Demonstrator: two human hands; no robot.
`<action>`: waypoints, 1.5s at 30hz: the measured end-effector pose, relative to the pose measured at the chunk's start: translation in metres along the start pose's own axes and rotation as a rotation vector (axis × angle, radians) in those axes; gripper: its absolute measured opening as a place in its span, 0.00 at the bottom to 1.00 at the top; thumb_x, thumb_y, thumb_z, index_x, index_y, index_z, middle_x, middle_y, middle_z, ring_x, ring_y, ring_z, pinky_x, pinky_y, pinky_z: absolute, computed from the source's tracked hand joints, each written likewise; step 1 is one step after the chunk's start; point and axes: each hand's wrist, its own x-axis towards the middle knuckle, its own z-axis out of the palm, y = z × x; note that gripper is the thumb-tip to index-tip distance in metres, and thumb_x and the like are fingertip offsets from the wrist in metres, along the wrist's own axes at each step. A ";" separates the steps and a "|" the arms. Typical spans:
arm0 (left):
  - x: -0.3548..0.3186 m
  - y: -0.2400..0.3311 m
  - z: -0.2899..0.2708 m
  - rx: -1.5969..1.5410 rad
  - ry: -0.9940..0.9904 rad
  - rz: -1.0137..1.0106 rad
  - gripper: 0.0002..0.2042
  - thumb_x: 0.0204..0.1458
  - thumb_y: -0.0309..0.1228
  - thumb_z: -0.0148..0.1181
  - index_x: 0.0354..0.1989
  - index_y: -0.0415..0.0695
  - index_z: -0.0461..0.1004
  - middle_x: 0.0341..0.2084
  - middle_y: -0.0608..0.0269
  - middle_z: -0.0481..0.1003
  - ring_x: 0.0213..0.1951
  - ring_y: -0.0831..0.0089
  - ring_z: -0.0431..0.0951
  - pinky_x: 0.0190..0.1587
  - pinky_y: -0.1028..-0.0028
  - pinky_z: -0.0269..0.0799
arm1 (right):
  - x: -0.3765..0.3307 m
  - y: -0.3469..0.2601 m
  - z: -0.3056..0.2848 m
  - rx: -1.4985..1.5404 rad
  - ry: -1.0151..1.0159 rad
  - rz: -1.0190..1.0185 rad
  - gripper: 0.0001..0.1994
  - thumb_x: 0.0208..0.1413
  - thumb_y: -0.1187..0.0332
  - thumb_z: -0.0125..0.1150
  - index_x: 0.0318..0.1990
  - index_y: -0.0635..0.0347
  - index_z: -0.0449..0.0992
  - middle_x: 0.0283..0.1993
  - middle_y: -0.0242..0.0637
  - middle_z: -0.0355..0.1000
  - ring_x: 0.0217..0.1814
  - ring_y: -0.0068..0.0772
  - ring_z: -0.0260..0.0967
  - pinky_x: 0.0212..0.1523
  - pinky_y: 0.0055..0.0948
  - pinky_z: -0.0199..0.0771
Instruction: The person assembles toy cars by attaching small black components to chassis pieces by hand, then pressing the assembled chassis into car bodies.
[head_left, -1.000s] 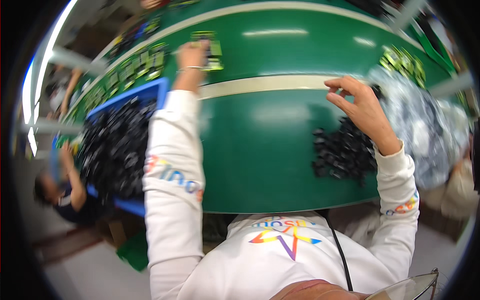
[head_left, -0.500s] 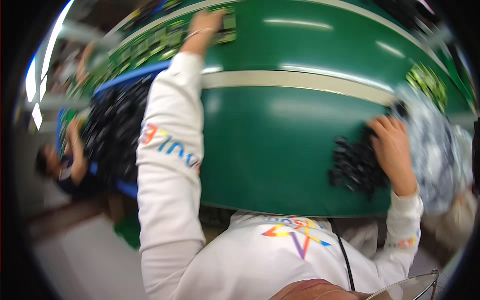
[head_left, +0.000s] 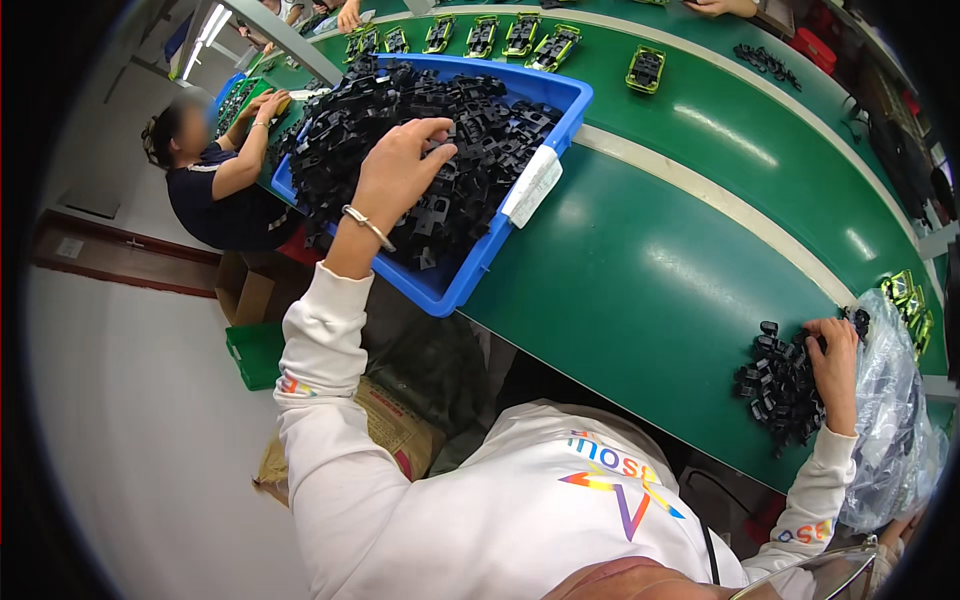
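My left hand (head_left: 402, 168) is above a blue bin (head_left: 575, 100) heaped with black plastic parts (head_left: 330, 140). Its thumb and index finger are apart, and nothing shows between them. A thin bracelet circles that wrist. At the far right, my right hand (head_left: 836, 368) rests at the edge of a pile of small black parts (head_left: 778, 390) on the green table. Its fingers curl down into the pile, and what they hold, if anything, is hidden. A clear plastic bag (head_left: 880, 420) lies close beside this hand.
Green-framed pieces with black parts line the green belt (head_left: 720, 130) beyond a pale rail (head_left: 700, 192); one (head_left: 646, 70) sits apart. More green frames (head_left: 908, 310) are stacked at the right. A co-worker (head_left: 215, 180) works at the left. A sack (head_left: 400, 420) is below the table.
My left hand has come back from the row of green-framed pieces on the belt to above the blue bin. The view has swung left; my right hand stays at the pile.
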 end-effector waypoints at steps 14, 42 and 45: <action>0.040 0.001 0.024 0.776 -0.313 0.276 0.15 0.47 0.26 0.61 0.43 0.58 0.79 0.41 0.61 0.76 0.45 0.59 0.78 0.48 0.63 0.74 | 0.003 -0.018 0.004 0.255 0.094 0.164 0.05 0.60 0.75 0.56 0.41 0.67 0.73 0.35 0.42 0.74 0.37 0.36 0.71 0.42 0.32 0.70; -0.132 0.140 0.153 -0.884 0.032 0.301 0.13 0.47 0.10 0.56 0.36 0.42 0.66 0.63 0.36 0.65 0.53 0.75 0.74 0.44 0.82 0.72 | 0.052 -0.179 0.027 1.442 -0.021 0.114 0.07 0.66 0.67 0.56 0.45 0.61 0.73 0.39 0.29 0.74 0.40 0.20 0.73 0.41 0.21 0.74; -0.141 0.153 0.166 -0.906 -0.020 0.456 0.10 0.49 0.14 0.59 0.39 0.39 0.71 0.63 0.43 0.67 0.56 0.63 0.77 0.52 0.71 0.75 | 0.049 -0.182 0.036 1.704 -0.108 0.264 0.07 0.67 0.66 0.56 0.45 0.60 0.72 0.41 0.28 0.74 0.41 0.18 0.73 0.42 0.21 0.75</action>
